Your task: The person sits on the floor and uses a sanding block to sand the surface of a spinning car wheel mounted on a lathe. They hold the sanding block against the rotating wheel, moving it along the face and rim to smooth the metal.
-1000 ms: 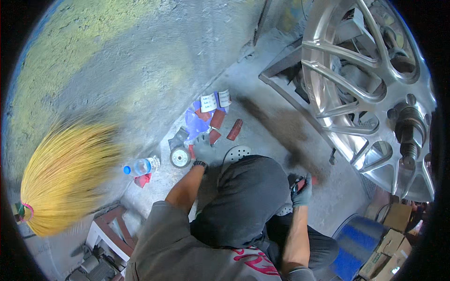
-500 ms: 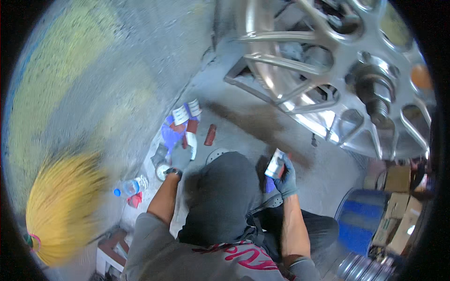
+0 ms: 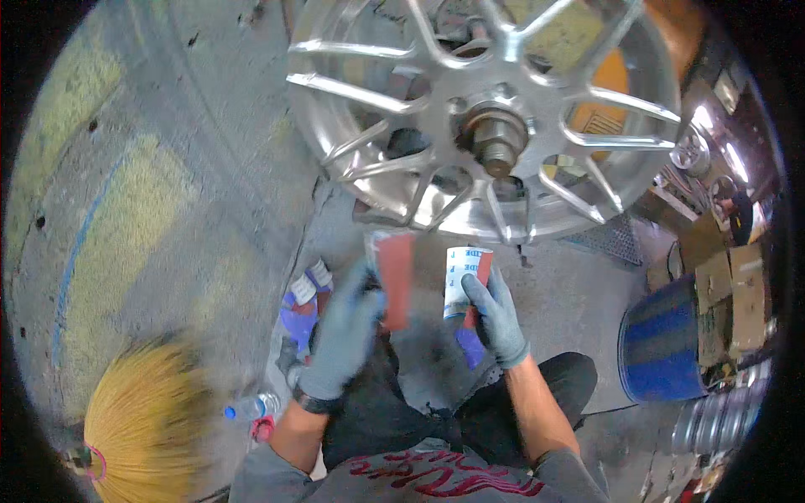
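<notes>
My left hand (image 3: 340,339), in a grey glove and blurred by motion, grips a strip of red-brown sandpaper (image 3: 397,281). Facing it, my gloved right hand (image 3: 496,318) holds a curved piece of sandpaper (image 3: 461,281), its white back printed in blue and its red-brown grit at the edge. The thumb presses on that back. A purple sheet (image 3: 471,347) shows just below the right hand. Ahead of both hands stands a silver alloy wheel (image 3: 538,117), with a large nut and threaded shaft (image 3: 496,142) at its hub. Neither hand touches the wheel.
More sandpaper and purple sheets (image 3: 300,318) lie by the wall at left. Close by are a water bottle (image 3: 251,407) and a yellow straw broom (image 3: 155,411). At right stand a blue drum (image 3: 661,344), cardboard boxes (image 3: 745,293) and stacked rims (image 3: 719,419).
My left hand has come up and right from the sheets by the wall, now with a sandpaper strip in it. My right hand keeps its sandpaper. The view has shifted, bringing the wheel nearer the middle.
</notes>
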`<action>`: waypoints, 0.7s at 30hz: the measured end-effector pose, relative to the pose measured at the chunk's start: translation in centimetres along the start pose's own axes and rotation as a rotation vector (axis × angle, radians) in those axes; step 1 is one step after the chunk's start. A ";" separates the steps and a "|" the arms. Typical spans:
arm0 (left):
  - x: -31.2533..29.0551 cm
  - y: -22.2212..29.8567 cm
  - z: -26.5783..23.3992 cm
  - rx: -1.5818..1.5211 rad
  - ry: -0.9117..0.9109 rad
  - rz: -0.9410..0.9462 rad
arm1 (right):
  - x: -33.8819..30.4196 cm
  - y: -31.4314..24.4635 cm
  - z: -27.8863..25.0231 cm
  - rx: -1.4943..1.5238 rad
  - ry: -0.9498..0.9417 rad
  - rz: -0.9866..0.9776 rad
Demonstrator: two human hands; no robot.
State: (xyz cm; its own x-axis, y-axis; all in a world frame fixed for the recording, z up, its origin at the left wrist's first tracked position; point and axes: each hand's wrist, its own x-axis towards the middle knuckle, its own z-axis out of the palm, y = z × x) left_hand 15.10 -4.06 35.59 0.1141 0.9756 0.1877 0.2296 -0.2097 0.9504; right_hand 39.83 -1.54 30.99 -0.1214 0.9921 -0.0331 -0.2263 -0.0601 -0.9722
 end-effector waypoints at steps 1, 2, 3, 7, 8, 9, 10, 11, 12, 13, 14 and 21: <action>-0.3 -1.4 1.5 0.106 -0.034 0.189 | -0.4 -0.3 0.5 0.009 -0.003 -0.022; -0.5 -2.5 2.8 0.205 -0.051 0.384 | -1.0 -0.8 1.3 -0.007 0.012 -0.118; -0.3 -2.3 4.5 0.152 -0.067 0.372 | -1.5 -1.0 1.3 -0.034 0.043 -0.212; -0.1 0.8 9.1 -0.111 -0.097 0.245 | -3.7 -2.2 0.4 0.008 0.067 -0.232; -0.1 1.5 9.8 -0.156 -0.104 0.136 | -4.1 -2.4 0.0 0.010 0.078 -0.243; -0.1 2.0 10.3 -0.196 -0.108 0.022 | -4.4 -2.6 -0.3 0.025 0.073 -0.236; 0.0 1.3 11.1 -0.151 -0.063 0.073 | -4.7 -2.8 -0.6 0.041 0.067 -0.227; -0.1 1.4 11.3 -0.143 -0.070 0.077 | -5.1 -2.8 -0.8 0.049 0.072 -0.232; -0.1 1.6 11.5 -0.071 -0.042 0.082 | -5.4 -2.7 -0.9 0.124 0.068 -0.215; -0.1 1.8 11.7 0.003 -0.013 0.087 | -5.6 -2.4 -1.1 0.168 0.068 -0.209; 0.1 2.1 11.9 0.013 -0.021 0.091 | -5.7 -2.2 -1.4 0.211 0.068 -0.203; -0.4 3.5 13.8 0.115 0.025 0.164 | -6.1 0.0 -3.3 0.542 0.008 -0.298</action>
State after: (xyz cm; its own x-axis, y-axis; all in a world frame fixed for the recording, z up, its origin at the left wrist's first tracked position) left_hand 29.21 -6.10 35.46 0.1355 0.9286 0.3454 0.3186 -0.3709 0.8723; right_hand 43.74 -7.23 30.41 0.0295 0.9756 0.2176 -0.7082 0.1740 -0.6843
